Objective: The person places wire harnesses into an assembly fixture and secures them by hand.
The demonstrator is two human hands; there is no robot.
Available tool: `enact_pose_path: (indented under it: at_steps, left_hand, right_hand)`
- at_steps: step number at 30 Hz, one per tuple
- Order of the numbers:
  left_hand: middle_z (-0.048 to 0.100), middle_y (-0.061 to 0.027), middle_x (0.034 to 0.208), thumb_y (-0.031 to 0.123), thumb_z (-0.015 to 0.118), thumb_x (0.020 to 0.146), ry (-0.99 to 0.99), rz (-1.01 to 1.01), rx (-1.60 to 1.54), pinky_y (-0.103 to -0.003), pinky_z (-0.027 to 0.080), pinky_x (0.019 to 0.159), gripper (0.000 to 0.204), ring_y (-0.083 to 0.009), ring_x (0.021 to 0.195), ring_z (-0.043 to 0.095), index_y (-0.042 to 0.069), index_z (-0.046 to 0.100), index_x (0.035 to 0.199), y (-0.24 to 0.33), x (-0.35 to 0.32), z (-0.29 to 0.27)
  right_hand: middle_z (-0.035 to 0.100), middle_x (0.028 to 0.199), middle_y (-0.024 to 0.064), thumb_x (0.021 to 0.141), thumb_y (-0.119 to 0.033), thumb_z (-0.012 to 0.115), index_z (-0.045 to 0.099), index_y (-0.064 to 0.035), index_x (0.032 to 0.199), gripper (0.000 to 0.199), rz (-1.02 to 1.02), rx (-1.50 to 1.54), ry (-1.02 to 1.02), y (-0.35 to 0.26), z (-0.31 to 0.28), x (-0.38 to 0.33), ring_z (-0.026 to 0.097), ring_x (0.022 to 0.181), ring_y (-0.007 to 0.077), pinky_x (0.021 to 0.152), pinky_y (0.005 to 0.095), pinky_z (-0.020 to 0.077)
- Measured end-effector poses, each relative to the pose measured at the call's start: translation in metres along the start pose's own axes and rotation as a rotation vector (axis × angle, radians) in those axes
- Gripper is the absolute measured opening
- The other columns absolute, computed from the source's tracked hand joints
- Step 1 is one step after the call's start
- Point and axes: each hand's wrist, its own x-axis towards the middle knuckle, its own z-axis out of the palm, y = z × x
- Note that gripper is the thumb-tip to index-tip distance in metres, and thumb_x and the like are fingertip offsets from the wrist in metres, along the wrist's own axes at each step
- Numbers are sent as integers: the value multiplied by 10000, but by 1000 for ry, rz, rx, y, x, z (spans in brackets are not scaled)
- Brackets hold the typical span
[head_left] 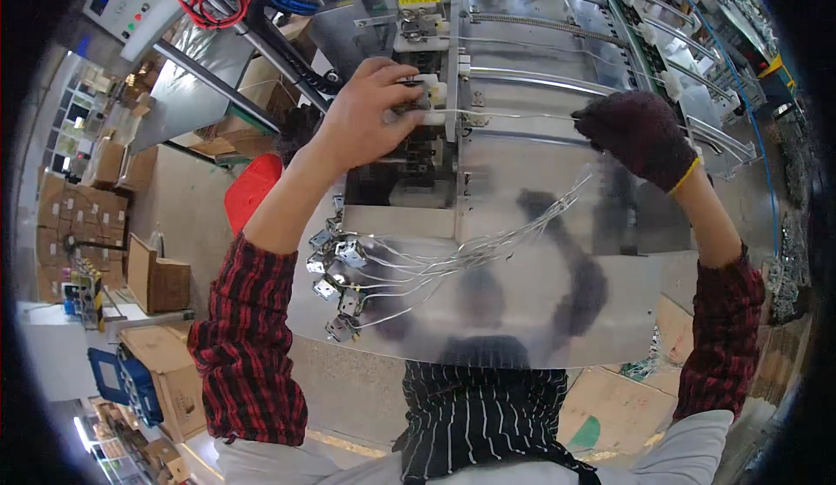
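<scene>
left hand: your bare left hand (370, 115) is at the machine (455, 58), fingers curled and thumb beneath them, at the white fitting (435, 93); the gap between thumb and fingers is narrow, but you cannot tell from here whether they clasp the fitting or just rest against it.
right hand: your right hand (640, 137), in a dark knitted glove with a yellow cuff edge, has its fingertips closed on the thin wire (522, 115).
wire: it runs nearly level from beside your left thumb to your gloved fingertips, above the metal rods (531, 78) and plate.
metal parts: a cluster of small shiny parts (351, 254) lies below your left hand, near the left edge of the metal plate (557, 311); their silver leads (470, 254) bunch together and reach up to the right, toward your glove.
control box: a pale box (131, 2) with blue displays sits at your upper left, a red cable (209, 6) looped beside it.
floor side: a red seat-like object (252, 193) shows behind your left forearm; stacked cartons (83, 224) stand farther left.
</scene>
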Motion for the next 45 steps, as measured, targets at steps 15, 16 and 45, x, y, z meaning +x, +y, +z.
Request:
enact_pose_path:
  at_steps: [15, 16, 45]
  left_hand:
    - [584, -41, 1132, 93, 647, 735, -133, 76, 342, -380, 528, 753, 317, -289, 968, 553, 129, 632, 1050, 40, 7, 14]
    - [578, -24, 1122, 68, 626, 713, -115, 97, 363, -377, 529, 761, 327, -284, 967, 544, 124, 628, 1035, 43, 9, 14]
    - [581, -139, 1185, 7, 596, 786, -222, -43, 382, -414, 475, 905, 334, -349, 1081, 546, 48, 623, 1116, 42, -1, 5]
  right_hand:
    - [608, 685, 65, 711, -188, 587, 639, -158, 799, 106, 108, -166, 276, -35, 87, 50, 604, 563, 251, 461, 386, 450]
    - [620, 736, 67, 715, -158, 593, 642, -152, 908, 199, 104, -174, 204, -39, 90, 48, 620, 643, 256, 524, 393, 475]
    - [660, 962, 151, 821, -122, 520, 674, -116, 1042, 270, 407, -525, -334, 61, -49, -96, 623, 912, 342, 790, 415, 505]
